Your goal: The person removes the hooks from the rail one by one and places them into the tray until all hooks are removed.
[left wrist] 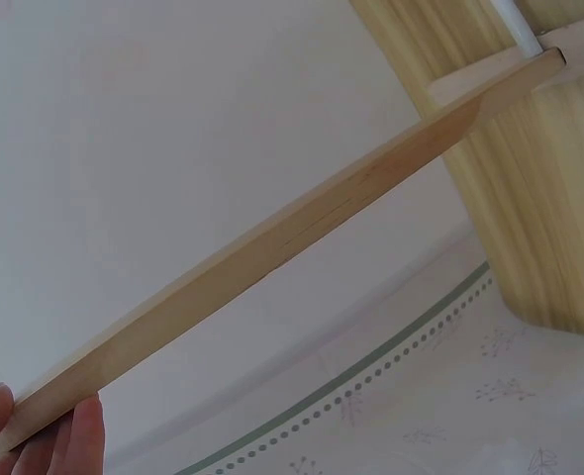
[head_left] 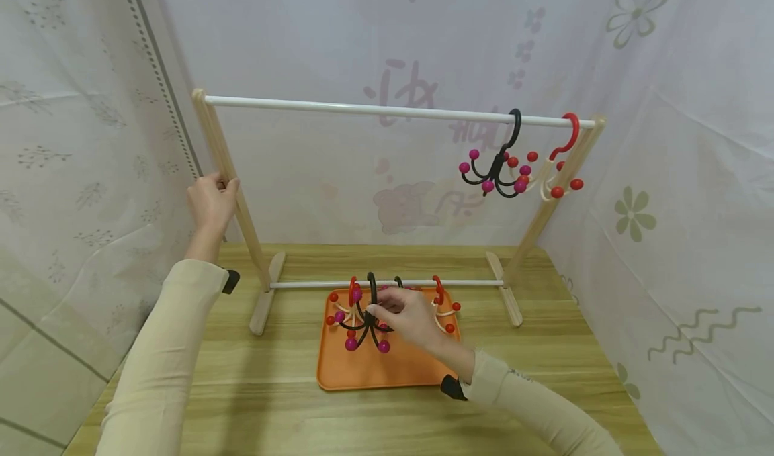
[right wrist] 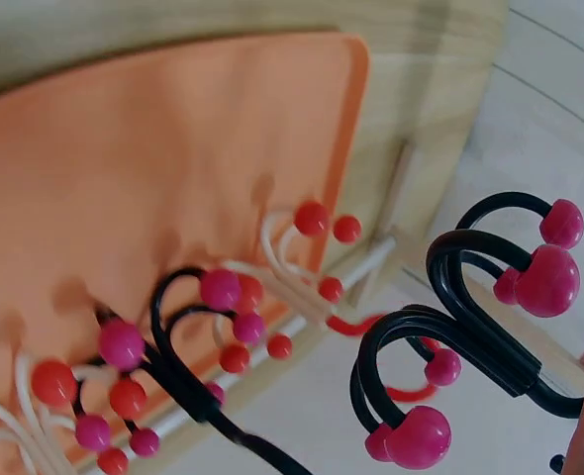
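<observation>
**Rack (head_left: 363, 109) gripped left, black hanger (right wrist: 500, 358) pinched right**

Counter (head_left: 411, 422) carries all of it: we've got the rack across the far side, orange tray (head_left: 393, 374) at its foot. Left hand (head_left: 213, 201) is curled round the left post (head_left: 245, 228), upper half, thumb one side, fingers the other. Right hand (head_left: 408, 318) is closed down to a pinch on our black hanger's hook neck; that hanger is raised over the tray, prongs down. On the top rail, right end, we see a second black hanger (head_left: 497, 167) and a red-hooked cream one (head_left: 549, 167) just beside it. A third black hanger (right wrist: 178, 381) sits in the tray between two more cream hangers. Smallest parts: pink balls (right wrist: 547, 280) tip the black prongs, red balls (right wrist: 312, 218) the cream.
</observation>
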`<state>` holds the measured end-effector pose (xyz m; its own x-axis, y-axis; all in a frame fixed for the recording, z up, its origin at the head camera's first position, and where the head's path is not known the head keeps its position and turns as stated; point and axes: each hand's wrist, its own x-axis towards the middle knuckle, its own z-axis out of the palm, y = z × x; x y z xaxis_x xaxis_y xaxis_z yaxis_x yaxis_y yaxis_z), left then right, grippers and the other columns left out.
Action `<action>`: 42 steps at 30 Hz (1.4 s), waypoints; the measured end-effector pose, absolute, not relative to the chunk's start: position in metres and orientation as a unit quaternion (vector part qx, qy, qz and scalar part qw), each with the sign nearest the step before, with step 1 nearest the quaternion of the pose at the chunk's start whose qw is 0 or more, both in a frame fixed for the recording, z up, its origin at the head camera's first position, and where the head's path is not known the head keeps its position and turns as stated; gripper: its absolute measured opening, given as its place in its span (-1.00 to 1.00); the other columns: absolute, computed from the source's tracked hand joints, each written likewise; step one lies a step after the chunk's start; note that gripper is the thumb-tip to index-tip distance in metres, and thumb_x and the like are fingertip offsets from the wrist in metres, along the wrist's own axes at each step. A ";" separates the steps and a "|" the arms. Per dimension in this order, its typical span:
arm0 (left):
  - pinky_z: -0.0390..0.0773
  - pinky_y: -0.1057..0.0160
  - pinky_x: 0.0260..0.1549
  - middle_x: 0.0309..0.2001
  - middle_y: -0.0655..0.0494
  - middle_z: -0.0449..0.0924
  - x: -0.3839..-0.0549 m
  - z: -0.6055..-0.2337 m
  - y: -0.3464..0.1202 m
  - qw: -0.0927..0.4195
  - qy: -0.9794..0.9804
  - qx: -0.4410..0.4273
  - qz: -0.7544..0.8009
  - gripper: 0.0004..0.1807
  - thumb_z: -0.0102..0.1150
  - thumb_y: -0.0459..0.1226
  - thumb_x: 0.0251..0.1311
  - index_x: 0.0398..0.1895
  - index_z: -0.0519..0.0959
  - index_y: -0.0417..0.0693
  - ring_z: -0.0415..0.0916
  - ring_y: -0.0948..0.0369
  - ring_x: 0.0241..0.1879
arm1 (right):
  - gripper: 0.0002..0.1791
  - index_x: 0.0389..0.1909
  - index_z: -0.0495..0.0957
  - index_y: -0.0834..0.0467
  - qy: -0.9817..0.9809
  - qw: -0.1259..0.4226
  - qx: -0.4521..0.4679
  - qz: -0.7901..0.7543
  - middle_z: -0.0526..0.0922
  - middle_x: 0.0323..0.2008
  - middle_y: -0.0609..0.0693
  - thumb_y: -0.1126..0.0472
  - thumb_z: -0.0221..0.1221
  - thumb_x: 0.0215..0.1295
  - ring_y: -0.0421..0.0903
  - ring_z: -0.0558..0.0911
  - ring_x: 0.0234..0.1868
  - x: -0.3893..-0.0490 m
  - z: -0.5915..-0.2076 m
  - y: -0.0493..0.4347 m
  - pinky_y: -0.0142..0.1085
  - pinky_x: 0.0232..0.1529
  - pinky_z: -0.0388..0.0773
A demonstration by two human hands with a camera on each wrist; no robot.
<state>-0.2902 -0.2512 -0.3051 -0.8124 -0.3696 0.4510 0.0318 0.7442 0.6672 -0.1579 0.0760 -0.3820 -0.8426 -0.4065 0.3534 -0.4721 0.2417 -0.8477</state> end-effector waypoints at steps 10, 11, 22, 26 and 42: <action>0.27 0.17 -0.53 -0.34 -0.29 0.52 -0.289 -0.305 -0.250 0.284 -0.887 0.101 -0.350 -0.67 -0.11 -0.20 0.26 -0.44 0.46 -0.35 0.35 0.01 -0.48 | -0.90 -0.38 0.55 0.37 -0.779 0.032 0.309 0.545 0.61 -0.47 0.15 0.40 0.17 0.08 0.03 0.59 -0.50 -0.147 -0.410 0.068 -0.34 -0.46 0.50; 0.27 0.16 -0.52 -0.33 -0.30 0.52 -0.289 -0.304 -0.250 0.283 -0.887 0.101 -0.350 -0.66 -0.12 -0.20 0.26 -0.43 0.46 -0.35 0.36 0.00 -0.46 | -0.90 -0.38 0.55 0.37 -0.780 0.028 0.307 0.544 0.61 -0.47 0.15 0.39 0.17 0.09 0.03 0.59 -0.50 -0.146 -0.412 0.067 -0.34 -0.45 0.50; 0.27 0.19 -0.55 -0.31 -0.30 0.52 -0.289 -0.304 -0.250 0.283 -0.886 0.101 -0.355 -0.66 -0.11 -0.20 0.26 -0.41 0.47 -0.36 0.33 0.03 -0.47 | -0.89 -0.39 0.56 0.28 -0.803 0.032 0.267 0.533 0.62 -0.47 0.05 0.29 0.19 0.10 -0.14 0.59 -0.48 -0.140 -0.446 0.056 -0.41 -0.43 0.48; 0.27 0.21 -0.56 -0.32 -0.29 0.52 -0.289 -0.304 -0.250 0.284 -0.885 0.104 -0.355 -0.66 -0.11 -0.20 0.26 -0.43 0.46 -0.35 0.33 0.04 -0.47 | -0.88 -0.40 0.57 0.22 -0.800 0.061 0.274 0.531 0.61 -0.48 -0.05 0.22 0.19 0.11 -0.28 0.57 -0.49 -0.148 -0.475 0.053 -0.45 -0.45 0.48; 0.25 0.26 -0.62 -0.36 -0.25 0.52 -0.287 -0.303 -0.250 0.282 -0.886 0.104 -0.355 -0.67 -0.10 -0.19 0.25 -0.48 0.44 -0.31 0.28 0.12 -0.55 | -0.93 -0.40 0.58 0.19 -0.791 0.084 0.298 0.527 0.61 -0.44 -0.05 0.28 0.20 0.09 -0.35 0.56 -0.47 -0.148 -0.508 0.040 -0.52 -0.47 0.45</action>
<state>-0.2870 -0.2496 -0.3032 -0.8197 -0.3837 0.4253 0.0157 0.7271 0.6864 -0.1478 0.0397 -0.5075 -0.8078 -0.3830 0.4480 -0.5610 0.2661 -0.7839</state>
